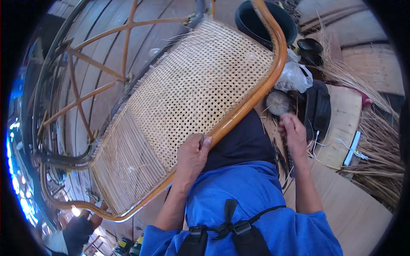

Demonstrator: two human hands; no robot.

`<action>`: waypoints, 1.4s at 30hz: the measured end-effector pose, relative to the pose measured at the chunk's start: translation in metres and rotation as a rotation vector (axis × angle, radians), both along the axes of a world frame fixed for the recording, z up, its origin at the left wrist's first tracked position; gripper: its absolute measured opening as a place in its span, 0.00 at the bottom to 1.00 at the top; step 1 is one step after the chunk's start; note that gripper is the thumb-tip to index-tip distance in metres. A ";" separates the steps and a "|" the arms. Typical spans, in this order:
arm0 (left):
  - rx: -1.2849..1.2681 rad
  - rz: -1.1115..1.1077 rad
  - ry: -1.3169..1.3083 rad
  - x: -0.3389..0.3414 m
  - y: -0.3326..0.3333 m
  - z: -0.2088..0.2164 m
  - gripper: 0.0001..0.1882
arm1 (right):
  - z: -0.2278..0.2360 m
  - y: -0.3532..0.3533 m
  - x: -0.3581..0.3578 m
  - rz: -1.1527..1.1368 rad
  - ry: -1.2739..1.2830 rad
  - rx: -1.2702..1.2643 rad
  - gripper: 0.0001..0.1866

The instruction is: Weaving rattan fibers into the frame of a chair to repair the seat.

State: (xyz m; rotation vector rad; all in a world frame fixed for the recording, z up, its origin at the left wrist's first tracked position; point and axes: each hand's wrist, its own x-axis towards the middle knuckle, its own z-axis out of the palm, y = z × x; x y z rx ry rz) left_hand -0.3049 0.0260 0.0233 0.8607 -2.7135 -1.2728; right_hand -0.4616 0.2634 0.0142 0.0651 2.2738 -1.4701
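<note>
A rattan chair frame (245,111) with glossy orange-brown poles lies tilted across my lap. Its panel of woven cane (200,81) has an open lattice of holes over most of its area. Toward the lower left, parallel cane strands (132,164) run without cross weave. My left hand (192,155) is closed on the near pole, thumb on top, at the panel's edge. Off to the right of the frame, my right hand (292,130) is raised with curled fingers, beside a round greyish block (277,103). Whatever it may pinch is too small to make out.
A dark bucket (243,21) stands beyond the frame, near a clear plastic bag (294,77). Loose cane strands (380,145) pile at the right, beside a white power strip (352,148). Bare rattan framework (98,64) fills the left. Another person's sleeve (77,232) shows lower left.
</note>
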 end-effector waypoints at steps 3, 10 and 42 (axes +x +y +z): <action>0.267 0.105 -0.116 0.030 0.003 0.011 0.18 | -0.083 0.068 0.043 0.370 0.163 0.576 0.15; 0.251 0.329 0.147 0.071 0.023 0.021 0.18 | -0.131 0.116 0.082 0.432 -0.029 0.647 0.14; 0.591 0.777 0.336 0.203 0.041 0.008 0.11 | 0.055 -0.178 0.160 1.785 0.432 0.250 0.26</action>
